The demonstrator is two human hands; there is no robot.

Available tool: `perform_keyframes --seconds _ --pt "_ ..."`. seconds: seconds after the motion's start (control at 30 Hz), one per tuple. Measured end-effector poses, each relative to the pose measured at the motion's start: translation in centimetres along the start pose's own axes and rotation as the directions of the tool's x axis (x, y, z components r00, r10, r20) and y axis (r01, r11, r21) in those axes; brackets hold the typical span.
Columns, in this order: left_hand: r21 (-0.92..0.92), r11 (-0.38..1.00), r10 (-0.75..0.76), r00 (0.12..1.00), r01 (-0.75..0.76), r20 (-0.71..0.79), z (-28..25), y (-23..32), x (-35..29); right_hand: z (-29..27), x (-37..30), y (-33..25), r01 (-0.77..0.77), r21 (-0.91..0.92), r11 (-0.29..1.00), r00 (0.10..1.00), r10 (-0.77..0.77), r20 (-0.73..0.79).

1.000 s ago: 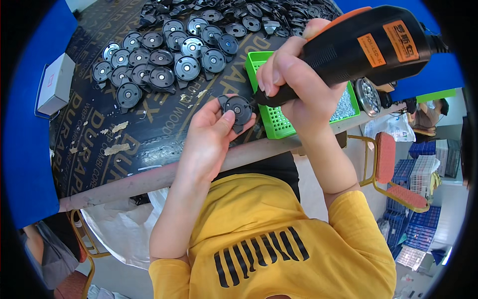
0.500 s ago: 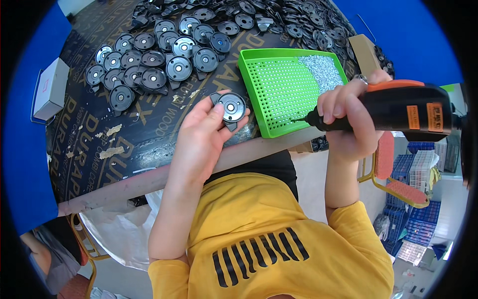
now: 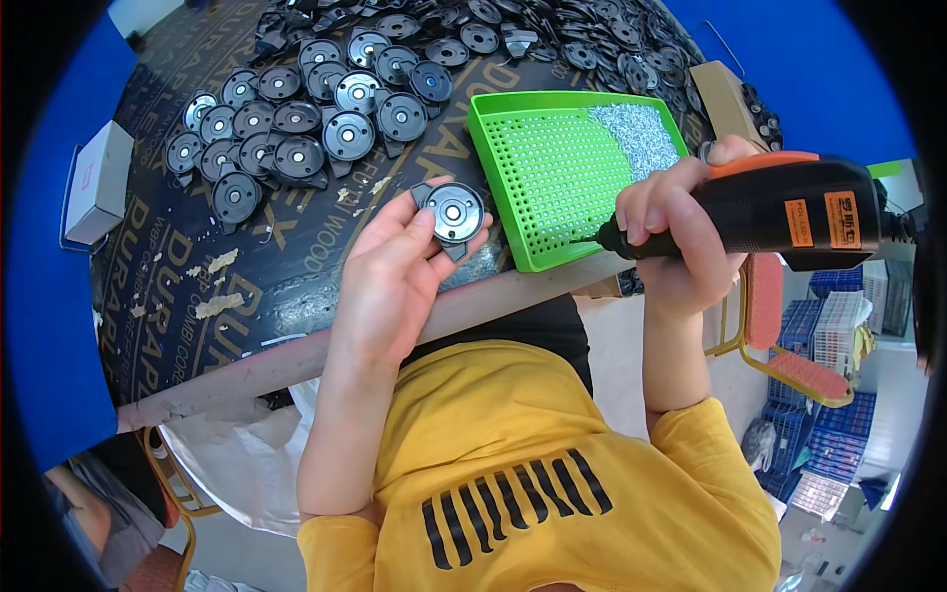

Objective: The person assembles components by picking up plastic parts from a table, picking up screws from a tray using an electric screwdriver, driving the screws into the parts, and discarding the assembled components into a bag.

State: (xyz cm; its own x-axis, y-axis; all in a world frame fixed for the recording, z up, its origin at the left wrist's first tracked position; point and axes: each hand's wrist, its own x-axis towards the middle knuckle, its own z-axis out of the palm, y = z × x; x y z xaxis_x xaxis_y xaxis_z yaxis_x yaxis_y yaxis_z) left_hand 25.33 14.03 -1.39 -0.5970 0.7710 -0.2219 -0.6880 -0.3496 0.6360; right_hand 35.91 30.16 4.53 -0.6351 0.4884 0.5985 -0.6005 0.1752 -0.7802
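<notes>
- One round, glossy black plastic disc (image 3: pixel 456 212) with a pale metal hub and a projecting tab sits in the left hand (image 3: pixel 390 257), near the table's front edge, just left of the tray; a second ago its face looked darker, while now it catches the light.
- Thumb and fingers of the left hand close around the disc's rim, the thumb lying at its left side.
- Right hand (image 3: pixel 681 222) wraps a chunky black-and-orange electric screwdriver (image 3: pixel 779 212), its slim dark bit (image 3: pixel 582 241) pointing left. A second ago the tool's nose was beside the disc; it has since swung right, clear of it.
- Bit now hangs over the near part of a shallow, bright green plastic tray (image 3: pixel 505 192) dotted with rows of holes; whether it touches cannot be told. Small silvery metal pieces (image 3: pixel 641 143), mostly hidden by the hand a second ago, show piled at the tray's far right.
- Beyond, on the black printed board tabletop (image 3: pixel 296 286), a cluster of similar black discs (image 3: pixel 298 156) lies behind and left of the left hand, unchanged, with a dense heap of dark parts (image 3: pixel 631 49) farther back.
</notes>
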Motion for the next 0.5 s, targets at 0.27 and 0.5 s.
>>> perform_keyframes --seconds 0.27,0.5 --pt "-0.028 1.0 -0.005 1.0 0.005 0.014 -0.15 -0.05 0.03 0.04 -0.13 0.02 0.026 -0.03 0.999 1.0 -0.026 -0.003" --pt "-0.022 1.0 -0.002 1.0 0.002 0.004 -0.18 -0.08 0.02 0.24 0.08 -0.3 -0.047 -0.115 0.992 0.999 0.045 -0.024"
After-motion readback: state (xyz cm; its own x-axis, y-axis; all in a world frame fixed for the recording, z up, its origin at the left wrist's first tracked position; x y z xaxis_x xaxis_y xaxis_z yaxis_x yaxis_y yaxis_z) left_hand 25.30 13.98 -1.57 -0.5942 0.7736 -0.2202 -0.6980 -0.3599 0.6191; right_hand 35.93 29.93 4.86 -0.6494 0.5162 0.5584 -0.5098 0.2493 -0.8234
